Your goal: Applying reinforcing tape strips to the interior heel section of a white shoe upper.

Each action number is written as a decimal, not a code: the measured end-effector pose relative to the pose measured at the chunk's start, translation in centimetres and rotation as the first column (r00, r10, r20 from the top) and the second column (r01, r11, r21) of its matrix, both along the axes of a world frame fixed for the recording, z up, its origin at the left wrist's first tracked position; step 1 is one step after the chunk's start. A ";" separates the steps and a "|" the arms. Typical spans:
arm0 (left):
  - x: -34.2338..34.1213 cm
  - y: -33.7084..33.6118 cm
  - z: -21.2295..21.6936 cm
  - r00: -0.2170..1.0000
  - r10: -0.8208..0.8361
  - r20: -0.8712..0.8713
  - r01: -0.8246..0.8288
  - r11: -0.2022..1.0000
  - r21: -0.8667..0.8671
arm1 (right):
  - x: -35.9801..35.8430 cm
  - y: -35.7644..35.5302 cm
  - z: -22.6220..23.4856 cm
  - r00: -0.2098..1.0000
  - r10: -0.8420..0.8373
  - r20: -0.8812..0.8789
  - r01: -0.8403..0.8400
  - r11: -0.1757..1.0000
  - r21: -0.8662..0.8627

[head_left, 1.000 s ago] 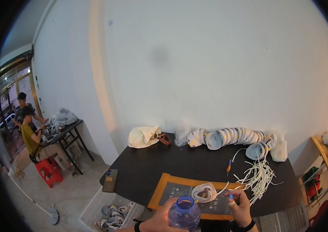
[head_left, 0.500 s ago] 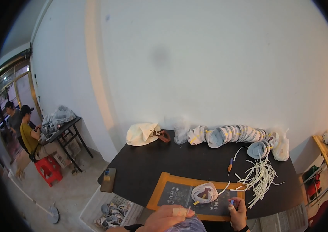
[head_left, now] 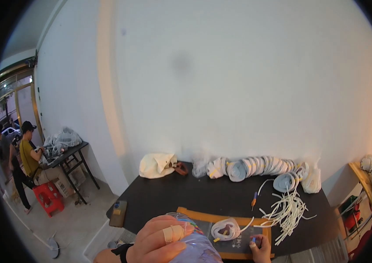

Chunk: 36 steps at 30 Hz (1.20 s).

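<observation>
My left hand, a bandage round one finger, is raised close in front of me. Its fingers curl against a shiny, bluish-purple rounded thing with a coloured end, whose kind I cannot make out. My right hand rests at the right end of an orange-bordered dark mat, pinching a small blue-handled thing. Between the hands, on the mat, lies a white coil of strap with a brown piece inside and a yellow mark; one loose end points up and right.
Behind the mat lie an orange-and-blue pen-like tool, a heap of cream strips and a long row of grey-white coils. A cream bag and phone lie left. Two people stand or sit near another table.
My left hand has risen and come nearer, with the bluish-purple thing now showing much larger beside it. My right hand keeps its pinch. The view has tilted up slightly.
</observation>
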<state>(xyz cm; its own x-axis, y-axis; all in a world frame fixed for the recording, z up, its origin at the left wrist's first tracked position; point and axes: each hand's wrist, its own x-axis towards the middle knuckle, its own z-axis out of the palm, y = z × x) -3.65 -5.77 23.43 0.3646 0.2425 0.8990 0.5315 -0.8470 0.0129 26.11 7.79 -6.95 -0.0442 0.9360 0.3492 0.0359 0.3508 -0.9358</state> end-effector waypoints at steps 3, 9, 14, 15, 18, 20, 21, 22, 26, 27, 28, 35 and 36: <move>0.0 0.0 1.1 0.997 0.057 -0.042 -0.052 0.992 0.111 | -0.1 -0.7 1.0 0.999 -0.014 0.043 0.014 1.000 -0.008; -0.2 0.7 1.5 0.991 0.130 -0.015 -0.122 0.959 0.257 | -0.2 -0.7 0.4 1.000 -0.006 0.023 0.007 1.000 -0.017; 0.0 0.8 3.0 0.990 0.135 -0.025 -0.119 0.931 0.346 | -0.1 0.1 -0.3 0.989 -0.057 0.135 0.048 0.996 0.072; -0.2 0.7 3.5 0.990 0.135 -0.027 -0.117 0.930 0.350 | -0.1 0.2 -0.4 0.989 -0.059 0.137 0.049 0.996 0.071; -0.8 0.0 4.9 0.970 0.147 -0.192 -0.088 0.954 0.286 | -0.1 0.3 -0.6 0.988 -0.061 0.144 0.051 0.996 0.070; -1.0 0.3 5.1 0.975 0.086 -0.204 -0.022 0.955 0.295 | -0.2 0.3 -0.7 0.987 -0.064 0.149 0.054 0.996 0.068; -0.9 0.1 5.2 0.974 0.086 -0.207 -0.021 0.954 0.299 | -0.2 0.3 -0.7 0.986 -0.066 0.151 0.056 0.996 0.067; -0.8 -0.1 5.3 0.976 0.099 -0.192 -0.036 0.950 0.310 | -0.2 0.2 -0.5 0.987 -0.067 0.147 0.057 0.996 0.070; -0.7 -0.1 5.5 0.983 0.059 -0.175 -0.003 0.952 0.305 | -0.2 -0.6 0.1 0.992 -0.056 0.110 0.049 0.997 0.062; -0.6 -0.2 5.6 0.982 0.061 -0.176 -0.004 0.952 0.307 | -0.2 -0.7 0.2 0.991 -0.058 0.117 0.051 0.997 0.058; -0.4 -0.3 5.6 0.980 0.087 -0.181 -0.025 0.946 0.322 | -0.2 -0.8 0.3 0.992 -0.057 0.116 0.051 0.997 0.057; 1.2 0.1 3.5 0.993 0.037 -0.110 -0.015 0.981 0.193 | -0.2 -1.5 2.3 0.983 -0.060 0.174 0.038 0.991 0.127; 1.2 0.2 3.0 0.994 0.028 -0.106 -0.011 0.987 0.160 | -0.3 -1.5 2.6 0.983 -0.065 0.174 0.050 0.995 0.091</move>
<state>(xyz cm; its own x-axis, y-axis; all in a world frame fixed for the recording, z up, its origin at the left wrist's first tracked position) -2.44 -5.53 26.43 0.4578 0.1073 0.8826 0.5390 -0.8230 -0.1795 25.82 6.30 -4.36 -0.0591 0.9056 0.4200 0.2204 0.4222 -0.8793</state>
